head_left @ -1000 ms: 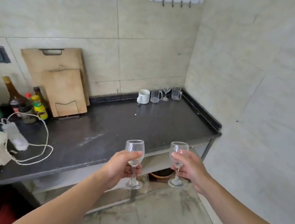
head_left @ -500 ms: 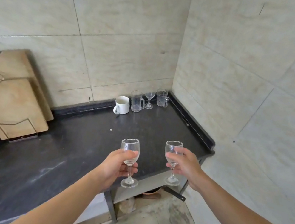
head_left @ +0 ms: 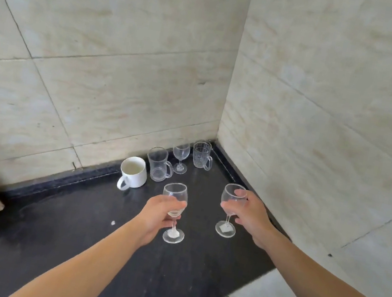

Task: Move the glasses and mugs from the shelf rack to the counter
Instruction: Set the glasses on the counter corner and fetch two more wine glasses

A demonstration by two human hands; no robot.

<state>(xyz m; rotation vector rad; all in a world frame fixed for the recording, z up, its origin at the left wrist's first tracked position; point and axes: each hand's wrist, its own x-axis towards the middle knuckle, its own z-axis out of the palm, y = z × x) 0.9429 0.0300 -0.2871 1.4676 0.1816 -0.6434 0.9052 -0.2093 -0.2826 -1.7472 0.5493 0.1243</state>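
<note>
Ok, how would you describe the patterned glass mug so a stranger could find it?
Look where the two tiled walls meet at the back of the dark counter. In the row standing there, the patterned glass mug is last on the right, nearest the corner. Its neighbour is a stemmed wine glass, and the other glass mug has smooth sides.

A single wide-angle view from the person's head looks forward and steeply down into the corner where the dark counter (head_left: 68, 243) meets two tiled walls (head_left: 127, 57), near enough that the counter fills the lower frame
</note>
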